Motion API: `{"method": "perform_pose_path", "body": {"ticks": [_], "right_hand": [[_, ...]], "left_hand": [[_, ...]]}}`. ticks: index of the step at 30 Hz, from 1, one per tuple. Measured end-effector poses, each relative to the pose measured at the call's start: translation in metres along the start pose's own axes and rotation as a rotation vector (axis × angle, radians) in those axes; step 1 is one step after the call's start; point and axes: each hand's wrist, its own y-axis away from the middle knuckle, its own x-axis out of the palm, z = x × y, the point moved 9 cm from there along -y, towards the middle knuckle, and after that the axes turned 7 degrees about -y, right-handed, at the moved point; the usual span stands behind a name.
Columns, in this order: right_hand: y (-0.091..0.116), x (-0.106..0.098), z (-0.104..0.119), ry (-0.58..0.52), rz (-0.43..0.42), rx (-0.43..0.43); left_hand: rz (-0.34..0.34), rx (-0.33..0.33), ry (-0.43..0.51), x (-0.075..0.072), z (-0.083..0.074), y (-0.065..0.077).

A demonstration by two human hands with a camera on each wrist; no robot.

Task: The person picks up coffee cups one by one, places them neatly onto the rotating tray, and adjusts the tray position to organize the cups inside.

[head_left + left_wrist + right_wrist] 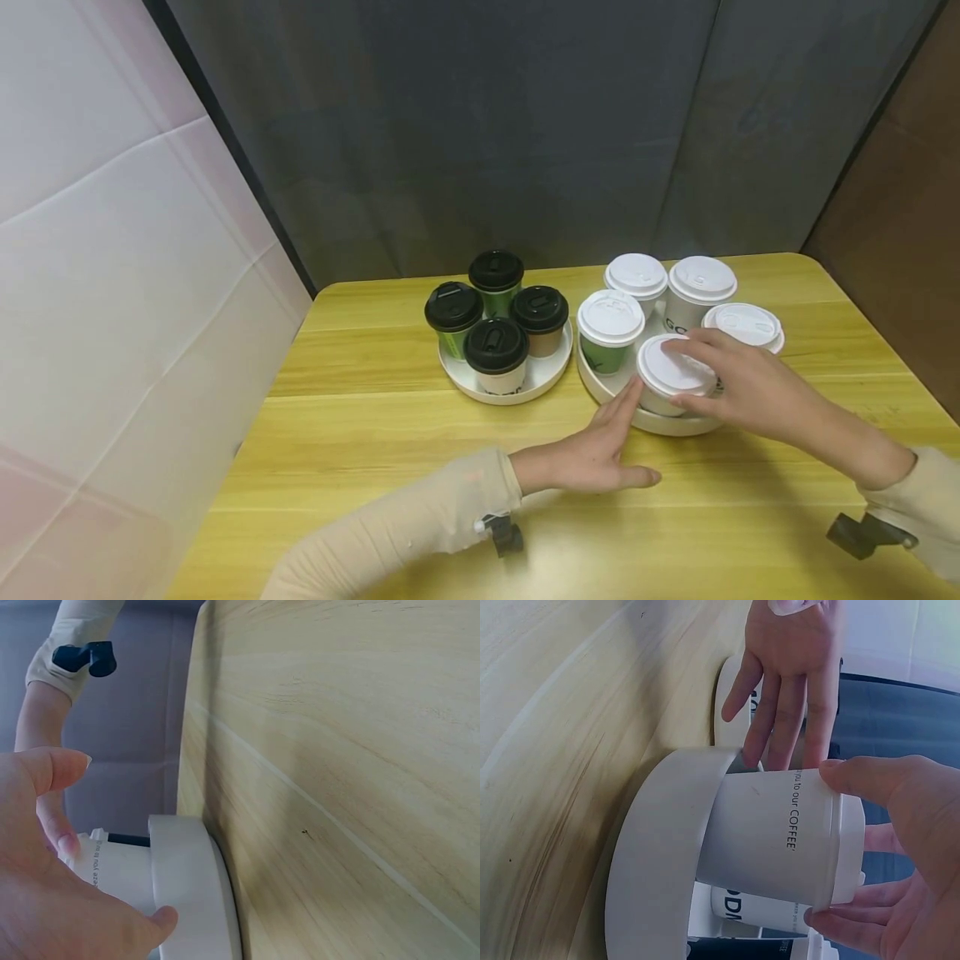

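Note:
My right hand (pixel 750 387) holds a white paper coffee cup (pixel 671 367) by its white lid, thumb on the near side and fingers over the top. In the right wrist view this cup (pixel 757 832) stands inside the rim of a round white tray (pixel 649 847), with printed words on its side. My left hand (pixel 588 457) has its fingers extended, fingertips right at the left of that cup and the front of the tray (pixel 667 427). Several more white-lidded cups share this tray, among them a green one (pixel 606 357) at left.
Left of it, a smaller round white tray (pixel 495 400) bears several black-lidded cups, including a white-bodied one (pixel 501 382) in front. Both trays stand on a yellow wood-grain table (pixel 337 433). A dark grey partition (pixel 465 133) rises behind, a white one (pixel 112 275) at left.

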Motion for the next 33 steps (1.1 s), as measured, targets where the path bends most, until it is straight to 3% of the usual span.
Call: {"method": "perform_pose_path", "body": {"ticks": [25, 33], "right_hand": [[0.0, 0.003, -0.001, 0.002, 0.039, 0.022], [0.002, 0.0, 0.001, 0.01, 0.007, -0.002]], "left_hand": [[-0.026, -0.011, -0.01, -0.001, 0.001, 0.0], [-0.075, -0.029, -0.004, -0.012, 0.001, 0.005]]}}
